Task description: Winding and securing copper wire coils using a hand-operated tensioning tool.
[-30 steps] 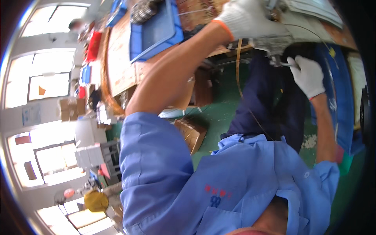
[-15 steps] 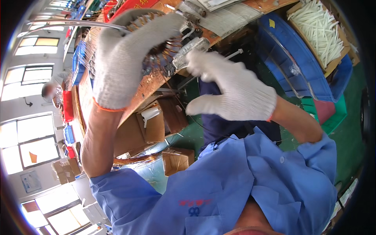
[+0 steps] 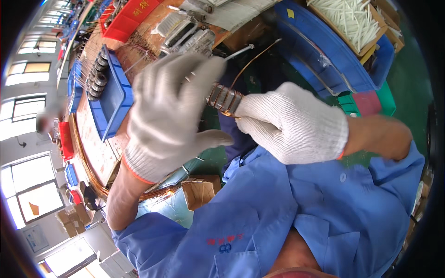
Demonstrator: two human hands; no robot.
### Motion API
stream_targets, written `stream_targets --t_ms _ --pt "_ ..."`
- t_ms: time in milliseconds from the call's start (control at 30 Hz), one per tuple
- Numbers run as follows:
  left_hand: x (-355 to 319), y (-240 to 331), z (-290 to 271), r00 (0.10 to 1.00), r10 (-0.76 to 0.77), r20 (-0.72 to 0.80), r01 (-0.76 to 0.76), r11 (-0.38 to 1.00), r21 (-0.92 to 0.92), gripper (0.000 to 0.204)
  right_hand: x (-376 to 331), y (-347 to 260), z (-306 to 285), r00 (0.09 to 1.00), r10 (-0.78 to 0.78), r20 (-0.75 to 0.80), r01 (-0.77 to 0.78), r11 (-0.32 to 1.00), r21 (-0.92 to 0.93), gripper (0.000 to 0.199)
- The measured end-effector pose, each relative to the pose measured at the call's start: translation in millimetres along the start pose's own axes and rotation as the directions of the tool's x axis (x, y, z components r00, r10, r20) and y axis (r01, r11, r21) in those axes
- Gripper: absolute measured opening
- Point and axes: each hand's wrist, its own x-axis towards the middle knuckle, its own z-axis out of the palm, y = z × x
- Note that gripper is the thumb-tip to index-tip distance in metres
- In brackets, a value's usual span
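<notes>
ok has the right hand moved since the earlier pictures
Yes: judged against the grey metal fixture, the right hand has moved away, rightward and down in the view.

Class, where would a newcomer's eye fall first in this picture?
Probably the centre, where the white-gloved right hand grips a dark ribbed part beside the open, blurred, gloved left hand. Next, perhaps, thin white strips in a cardboard box, upper right, and a red tray, upper left.

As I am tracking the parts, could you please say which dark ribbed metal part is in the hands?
The ribbed part gripped by the right hand; the similar parts sit clustered in the blue tray.
</notes>
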Motion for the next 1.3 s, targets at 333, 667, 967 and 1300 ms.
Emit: stream_targets --t_ms 333,667,967,1300 --pt "48.2 -52.6 14.9 0.988 -0.148 -0.032 0.133 0.949 -0.287 0.044 53.6 -21.4 -55.9 0.849 -0.511 0.134 0.462 0.596 -0.657 0.018" --pt "50.4 -152.5 129.6 0.690 -0.694 -0.208 0.345 0.567 -0.748 0.052 31.7 146.3 117.7 0.926 0.376 0.023 -0.307 0.719 0.624 0.021" --pt "46.4 -133.9 128.5 0.660 -0.683 -0.315 0.435 0.688 -0.581 0.048 90.2 108.0 71.3 0.820 -0.012 -0.572 0.242 0.914 0.327 0.020" --pt "59.4 -122.0 103.7 0.873 -0.469 -0.133 0.368 0.813 -0.452 0.042 160.2 112.7 186.6 0.583 0.419 0.696 0.219 0.743 -0.632 0.039"
